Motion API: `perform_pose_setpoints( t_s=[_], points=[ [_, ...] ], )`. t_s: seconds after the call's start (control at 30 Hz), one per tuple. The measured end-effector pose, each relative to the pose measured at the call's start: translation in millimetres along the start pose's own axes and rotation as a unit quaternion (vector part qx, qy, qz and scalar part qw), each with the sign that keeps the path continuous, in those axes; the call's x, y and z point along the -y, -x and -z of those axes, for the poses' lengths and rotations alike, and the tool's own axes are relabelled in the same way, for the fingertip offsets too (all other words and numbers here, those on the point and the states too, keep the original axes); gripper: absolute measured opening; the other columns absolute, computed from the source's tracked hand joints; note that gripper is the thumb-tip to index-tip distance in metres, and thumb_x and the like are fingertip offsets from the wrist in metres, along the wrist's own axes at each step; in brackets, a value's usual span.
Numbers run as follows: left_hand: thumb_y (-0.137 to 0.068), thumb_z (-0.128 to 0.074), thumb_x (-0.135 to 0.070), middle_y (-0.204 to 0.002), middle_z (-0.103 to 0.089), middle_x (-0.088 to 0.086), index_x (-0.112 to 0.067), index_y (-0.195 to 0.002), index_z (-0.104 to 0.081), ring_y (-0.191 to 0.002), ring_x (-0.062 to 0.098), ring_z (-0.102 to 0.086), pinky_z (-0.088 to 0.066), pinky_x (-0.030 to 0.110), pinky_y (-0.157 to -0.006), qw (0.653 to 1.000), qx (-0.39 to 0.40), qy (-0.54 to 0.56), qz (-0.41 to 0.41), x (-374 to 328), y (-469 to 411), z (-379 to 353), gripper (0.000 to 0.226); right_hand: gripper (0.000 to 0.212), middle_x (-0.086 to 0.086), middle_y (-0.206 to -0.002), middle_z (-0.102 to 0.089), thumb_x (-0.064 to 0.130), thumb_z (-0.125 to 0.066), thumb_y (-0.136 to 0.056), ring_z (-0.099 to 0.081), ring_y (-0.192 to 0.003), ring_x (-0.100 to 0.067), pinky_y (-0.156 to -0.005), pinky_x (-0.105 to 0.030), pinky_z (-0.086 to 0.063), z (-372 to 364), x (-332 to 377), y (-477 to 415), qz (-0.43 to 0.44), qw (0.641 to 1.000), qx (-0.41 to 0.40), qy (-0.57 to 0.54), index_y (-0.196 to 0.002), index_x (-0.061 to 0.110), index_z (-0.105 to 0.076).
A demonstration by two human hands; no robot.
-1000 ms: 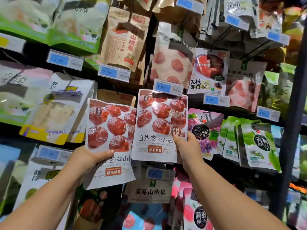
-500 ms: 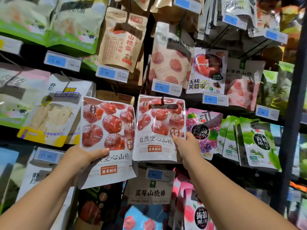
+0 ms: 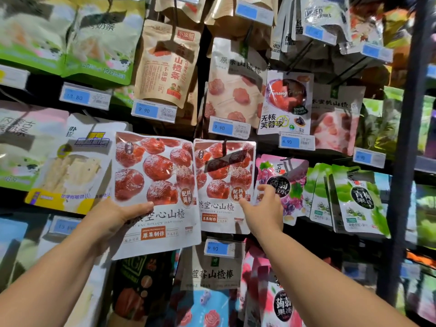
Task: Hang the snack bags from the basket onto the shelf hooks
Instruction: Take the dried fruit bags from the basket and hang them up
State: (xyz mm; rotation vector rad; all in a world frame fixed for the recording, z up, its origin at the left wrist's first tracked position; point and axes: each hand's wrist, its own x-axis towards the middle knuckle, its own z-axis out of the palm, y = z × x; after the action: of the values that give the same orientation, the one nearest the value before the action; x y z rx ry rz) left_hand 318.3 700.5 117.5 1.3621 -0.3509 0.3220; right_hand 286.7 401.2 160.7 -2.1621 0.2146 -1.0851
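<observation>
A red-and-white hawthorn snack bag (image 3: 224,185) hangs from a shelf hook (image 3: 224,146), just left of the right hand (image 3: 263,208), whose thumb lies on its lower front while the fingers (image 3: 266,188) spread past its edge; whether they pinch it is unclear. Letting go gently, once the hole sits fully on the hook, should leave the flat, glossy pouch hanging square. A grape jelly bag (image 3: 290,185) hangs behind those fingers. The left hand (image 3: 111,220) grips a matching second bag (image 3: 153,185), thumb across its front, awaiting its turn just alongside.
</observation>
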Motion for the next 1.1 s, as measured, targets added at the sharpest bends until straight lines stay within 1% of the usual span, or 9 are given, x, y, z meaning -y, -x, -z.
perform_pose_setpoints(
  t_s=[0.17, 0.27, 0.4, 0.47, 0.5, 0.57, 0.73, 0.93, 1.1],
  points=[
    [-0.014, -0.099, -0.047, -0.100, -0.075, 0.016, -0.004, -0.098, -0.076, -0.094, 0.038, -0.072, -0.052, 0.052, -0.095, 0.996, 0.081, 0.036, 0.029, -0.4, -1.1, -35.6, 0.098, 0.026, 0.001, -0.101, -0.064, 0.048, -0.053, -0.097, -0.061, -0.097, -0.019, -0.082, -0.034, -0.049, 4.1, 7.9, 13.2, 0.030, 0.979, 0.152, -0.130, -0.095, 0.023, -0.055],
    [-0.014, -0.100, -0.044, -0.100, -0.075, 0.015, -0.005, -0.104, -0.072, -0.093, 0.036, -0.072, -0.055, 0.049, -0.090, 0.991, 0.104, 0.061, 0.050, -2.0, 0.1, -56.9, 0.102, 0.039, -0.002, -0.100, -0.064, 0.054, -0.048, -0.098, -0.063, -0.097, -0.026, -0.090, -0.043, -0.054, 3.0, 6.9, 20.4, -0.050, 0.948, 0.237, -0.207, -0.105, 0.018, -0.059],
    [-0.057, -0.086, -0.018, -0.099, -0.075, 0.019, -0.003, -0.099, -0.071, -0.087, 0.034, -0.072, -0.058, 0.045, -0.082, 0.985, 0.129, 0.086, 0.070, -11.3, 6.6, -85.0, 0.048, 0.044, -0.011, -0.094, -0.066, 0.048, -0.060, -0.091, -0.065, -0.077, -0.026, -0.064, -0.038, -0.055, 4.1, -3.0, 26.9, -0.084, 0.930, 0.274, -0.232, -0.110, 0.010, -0.055],
    [-0.072, -0.076, -0.007, -0.096, -0.075, 0.017, -0.002, -0.097, -0.071, -0.080, 0.029, -0.074, -0.060, 0.037, -0.073, 0.985, 0.135, 0.077, 0.074, -12.9, 4.7, -93.7, 0.026, 0.034, -0.014, -0.104, -0.072, 0.038, -0.065, -0.090, -0.072, -0.086, -0.034, -0.064, -0.048, -0.060, 5.3, -10.4, 25.7, -0.104, 0.916, 0.272, -0.275, -0.110, 0.013, -0.057],
    [-0.075, -0.075, -0.005, -0.095, -0.076, 0.017, -0.002, -0.096, -0.071, -0.078, 0.028, -0.074, -0.061, 0.035, -0.070, 0.985, 0.138, 0.073, 0.078, -13.7, 3.7, -97.9, 0.022, 0.024, -0.013, -0.104, -0.073, 0.032, -0.063, -0.094, -0.072, -0.086, -0.033, -0.060, -0.043, -0.059, 6.4, -12.8, 25.1, -0.107, 0.911, 0.263, -0.299, -0.109, 0.014, -0.057],
    [-0.071, -0.077, -0.008, -0.094, -0.076, 0.017, -0.002, -0.097, -0.070, -0.079, 0.029, -0.074, -0.060, 0.037, -0.072, 0.983, 0.148, 0.068, 0.087, -14.6, 2.2, -106.4, 0.028, 0.012, -0.011, -0.101, -0.075, 0.020, -0.056, -0.100, -0.073, -0.087, -0.031, -0.062, -0.042, -0.059, 6.1, -18.8, 22.6, -0.110, 0.907, 0.230, -0.335, -0.110, 0.014, -0.059],
    [-0.072, -0.082, -0.010, -0.095, -0.076, 0.014, -0.004, -0.107, -0.069, -0.087, 0.033, -0.073, -0.058, 0.046, -0.082, 0.988, 0.119, 0.059, 0.073, -6.9, -3.6, -126.5, 0.038, 0.010, -0.014, -0.102, -0.074, 0.016, -0.054, -0.101, -0.072, -0.092, -0.033, -0.082, -0.061, -0.056, 1.3, -32.1, 16.0, -0.107, 0.920, 0.153, -0.346, -0.107, 0.011, -0.061],
    [-0.035, -0.094, -0.050, -0.100, -0.076, 0.002, -0.022, -0.110, -0.064, -0.094, 0.028, -0.073, -0.056, 0.052, -0.088, 0.998, 0.059, 0.020, 0.005, 6.6, -18.8, -137.5, 0.086, 0.006, -0.010, -0.101, -0.074, 0.015, -0.054, -0.101, -0.072, -0.090, -0.028, -0.082, -0.055, -0.058, 1.5, -34.6, 7.1, -0.094, 0.929, 0.114, -0.340, -0.102, 0.015, -0.059],
    [-0.045, -0.093, -0.046, -0.103, -0.076, 0.000, -0.021, -0.113, -0.064, -0.095, 0.025, -0.073, -0.056, 0.051, -0.089, 0.998, 0.053, 0.007, -0.035, 6.6, -24.3, -143.7, 0.078, 0.007, -0.010, -0.101, -0.073, 0.015, -0.054, -0.100, -0.071, -0.093, -0.029, -0.083, -0.056, -0.058, -0.6, -32.6, -2.7, -0.088, 0.936, 0.106, -0.324, -0.102, 0.015, -0.061]
  ],
)
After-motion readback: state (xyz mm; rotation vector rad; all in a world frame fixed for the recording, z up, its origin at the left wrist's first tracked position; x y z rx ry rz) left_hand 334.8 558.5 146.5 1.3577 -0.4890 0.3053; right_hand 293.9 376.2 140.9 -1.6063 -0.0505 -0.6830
